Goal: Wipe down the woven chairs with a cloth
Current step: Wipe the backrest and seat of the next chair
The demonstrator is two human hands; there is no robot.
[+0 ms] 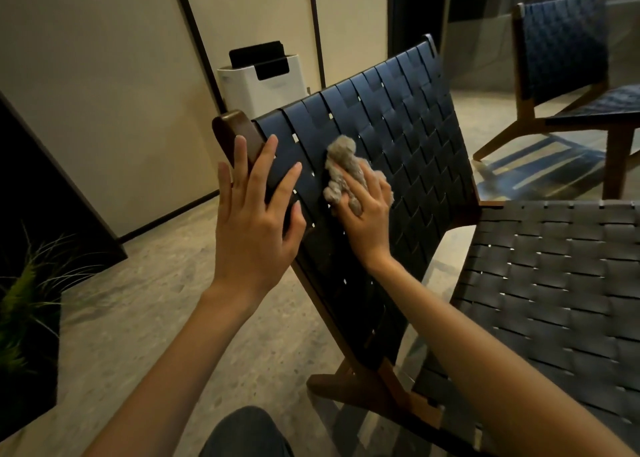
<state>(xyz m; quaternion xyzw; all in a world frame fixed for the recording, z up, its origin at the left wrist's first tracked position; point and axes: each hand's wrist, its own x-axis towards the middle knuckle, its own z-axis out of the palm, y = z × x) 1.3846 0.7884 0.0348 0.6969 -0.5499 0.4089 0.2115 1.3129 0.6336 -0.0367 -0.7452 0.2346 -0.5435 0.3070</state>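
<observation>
left hand: my left hand (254, 221) is flat with straight fingers spread over the wooden frame post (232, 127) and the edge straps, bracing the chair and gripping nothing
right hand: the right hand (367, 211) has the cloth bunched up in its fingers and pressed to the weave
cloth: the grey fluffy cloth (343, 166) sits on the upper left part of the woven backrest (415, 110), close to the bracing hand
how to wipe well: imo follow the straps in long strokes, then go across, since dust probably sits where the strips overlap. Spread the cloth flatter, a wad only touches a small patch. Hold the brace firm so the backrest doesn't rock
what's left: most of the backrest to the right and lower down looks unwiped, but honestly can't tell for sure in this dim light
nearby: a second woven seat (554, 283) is just to the right, another chair (564, 41) further back, a white appliance (263, 82) behind, a plant (20, 294) at left
in the way: the bracing hand covers the edge straps, so it needs shifting to reach those
</observation>
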